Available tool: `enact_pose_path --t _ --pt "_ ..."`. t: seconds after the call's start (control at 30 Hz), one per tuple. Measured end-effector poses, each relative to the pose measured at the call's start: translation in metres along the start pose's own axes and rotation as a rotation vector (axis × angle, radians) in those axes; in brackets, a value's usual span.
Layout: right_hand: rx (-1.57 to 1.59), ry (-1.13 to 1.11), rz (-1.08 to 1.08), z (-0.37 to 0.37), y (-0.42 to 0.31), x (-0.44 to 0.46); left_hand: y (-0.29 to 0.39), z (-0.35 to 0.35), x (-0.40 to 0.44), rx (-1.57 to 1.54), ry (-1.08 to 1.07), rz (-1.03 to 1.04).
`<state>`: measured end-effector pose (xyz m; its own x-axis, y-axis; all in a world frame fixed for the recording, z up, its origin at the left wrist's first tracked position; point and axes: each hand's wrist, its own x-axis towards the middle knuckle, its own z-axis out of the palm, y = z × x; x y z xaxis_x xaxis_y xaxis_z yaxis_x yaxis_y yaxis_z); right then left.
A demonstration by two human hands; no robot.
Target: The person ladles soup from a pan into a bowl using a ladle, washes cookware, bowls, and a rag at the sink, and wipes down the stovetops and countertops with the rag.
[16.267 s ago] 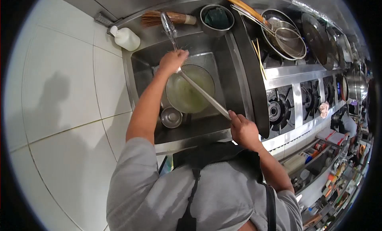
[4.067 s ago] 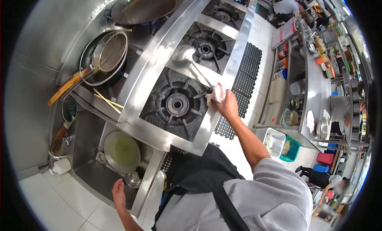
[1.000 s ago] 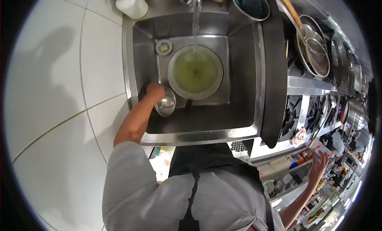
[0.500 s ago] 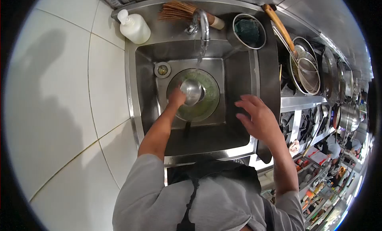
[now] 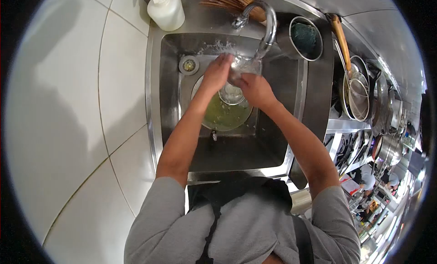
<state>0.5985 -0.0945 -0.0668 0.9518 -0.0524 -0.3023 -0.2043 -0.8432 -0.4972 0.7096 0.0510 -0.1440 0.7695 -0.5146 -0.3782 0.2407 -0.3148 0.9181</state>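
While gripping a metal bowl [image 5: 236, 76] between left hand [image 5: 217, 73] and right hand [image 5: 257, 88], holds it beneath the faucet [image 5: 270, 25], toward the back edge of the sink [image 5: 154, 104], with neither hand nearer.

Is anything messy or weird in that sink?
Yes, a little. Water is splashing up near the sink's back wall, beside the shiny metal bowl under the faucet. Also, the big bowl holds cloudy green liquid, not clear water.
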Motion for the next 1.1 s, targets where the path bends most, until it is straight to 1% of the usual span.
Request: enact_pose_path --t 0.03,0.07,0.1,0.17,0.23,0.27,0.33,0.37,0.47,0.5,0.6,0.63,0.67,0.73,0.77,0.8,0.83,0.87,0.93,1.0,1.07,1.1 --pt "0.28 0.075 0.052 0.006 0.002 0.005 0.025 -0.001 -0.004 0.068 -0.003 0.089" --pt "0.559 0.155 0.108 0.009 0.003 0.008 0.028 0.004 -0.003 -0.025 0.002 0.122" --pt "0.88 0.238 0.241 0.005 -0.003 0.012 0.03 0.01 -0.001 -0.118 0.004 0.157" --pt "1.518 0.409 0.514 -0.01 -0.026 0.021 0.022 0.023 -0.009 -0.425 0.189 0.092" --pt "1.678 0.551 0.571 -0.016 -0.037 0.032 0.003 0.066 -0.017 -0.594 0.557 0.18" --pt "1.759 0.624 0.608 -0.014 -0.039 0.033 0.01 0.078 -0.026 -0.4 0.662 0.232" --pt "1.691 0.591 0.654 -0.008 -0.036 0.03 0.023 0.089 -0.043 -0.001 0.854 0.33" --pt "1.654 0.57 0.672 -0.006 -0.034 0.029 0.022 0.086 -0.036 -0.439 0.729 0.217" --pt "1.012 0.372 0.416 0.011 -0.026 0.016 0.009 0.028 -0.003 -1.004 0.012 -0.349" --pt "0.831 0.332 0.249 0.017 -0.016 0.018 0.002 0.026 0.002 -0.904 0.01 -0.281" --pt "0.588 0.113 0.189 -0.023 -0.022 0.04 -0.032 0.053 0.012 -1.115 0.091 -0.143" --pt "0.462 0.13 0.144 -0.02 -0.016 0.047 -0.012 0.05 -0.002 -1.07 0.154 -0.241" --pt "0.335 0.148 0.1 -0.016 -0.011 0.055 -0.022 0.052 -0.006 -1.039 0.218 -0.251" --pt "0.249 0.151 0.121 -0.012 -0.011 0.061 -0.061 0.056 -0.008 -0.978 0.343 -0.26" --pt "0.289 0.136 0.185 -0.013 -0.017 0.063 -0.081 0.06 -0.014 -0.528 0.344 -0.25" --pt "0.329 0.118 0.247 -0.013 -0.02 0.062 -0.098 0.066 -0.024 -0.149 0.217 -0.202" --pt "0.431 0.139 0.361 -0.011 -0.022 0.058 -0.116 0.072 -0.034 0.228 0.127 -0.123" --pt "0.457 0.148 0.287 -0.009 -0.021 0.051 -0.131 0.077 -0.044 0.529 -0.088 -0.01" --pt "0.502 0.17 0.135 -0.008 -0.015 0.036 -0.188 0.088 -0.06 0.991 -0.048 0.462" --pt "0.518 0.194 0.191 -0.013 -0.014 0.026 -0.211 0.091 -0.065 1.269 -0.184 0.596" --pt "0.533 0.223 0.22 -0.029 -0.016 0.019 -0.219 0.087 -0.061 1.368 -0.496 0.363" --pt "0.54 0.239 0.226 -0.042 -0.017 0.013 -0.228 0.087 -0.06 1.311 -0.444 0.412"
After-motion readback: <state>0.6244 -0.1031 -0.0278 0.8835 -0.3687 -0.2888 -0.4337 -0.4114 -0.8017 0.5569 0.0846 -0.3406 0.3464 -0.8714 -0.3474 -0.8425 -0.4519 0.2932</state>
